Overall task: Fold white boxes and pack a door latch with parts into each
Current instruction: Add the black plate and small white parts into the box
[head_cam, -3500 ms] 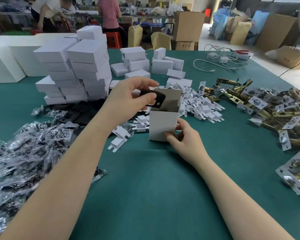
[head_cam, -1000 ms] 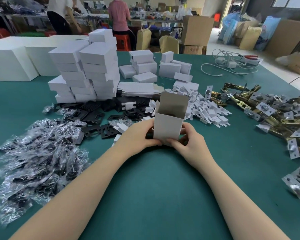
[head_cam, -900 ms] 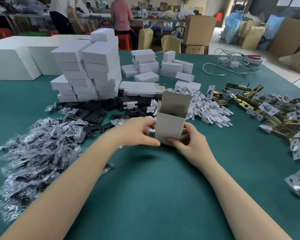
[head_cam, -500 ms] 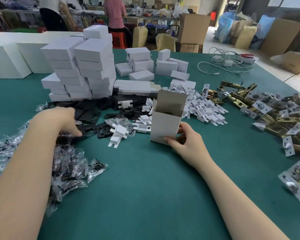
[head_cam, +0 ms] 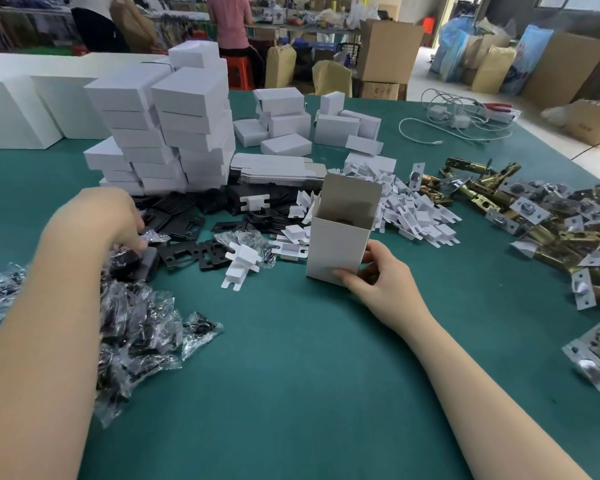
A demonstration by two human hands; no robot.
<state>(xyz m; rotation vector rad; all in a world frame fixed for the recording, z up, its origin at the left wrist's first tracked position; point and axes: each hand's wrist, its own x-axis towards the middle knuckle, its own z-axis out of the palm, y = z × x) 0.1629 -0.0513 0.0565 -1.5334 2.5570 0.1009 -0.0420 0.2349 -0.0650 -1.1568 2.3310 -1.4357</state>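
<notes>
Nearest us, bare green felt counter [head_cam: 291,393], both forearms reaching out across it. Right hand [head_cam: 378,282] has its grip on the upright white cardboard box [head_cam: 336,251]: thumb curled against the near face low down, fingers wrapped round the right-hand corner, steadying it on the counter. The box's top flap stands open and tilts away; down inside, something dark with a brassy glint shows, too shadowed to name.

Over on the left, the left hand [head_cam: 101,216] is down at the far edge of the heap of clear plastic parts bags [head_cam: 136,334], fingers curled, grip pinched on a small crinkled clear bag [head_cam: 153,236] beside the dark flat black plates [head_cam: 187,254]. Motion blur there, so how much it has hold of is hard to tell.

Between the hands lie loose white card inserts [head_cam: 239,268]; a bigger drift of them spreads just right of and behind the box. Far right, a tangle of brass door latches [head_cam: 551,230] with silver faceplates runs along the counter's right side.

Further back, flat unfolded white cartons [head_cam: 274,168] lie stacked behind the black plates. Behind those on the left, tall stacks of closed white boxes [head_cam: 174,126]; a smaller cluster of closed ones sits to the right of them. At the far right, a coiled white cable [head_cam: 458,126].
</notes>
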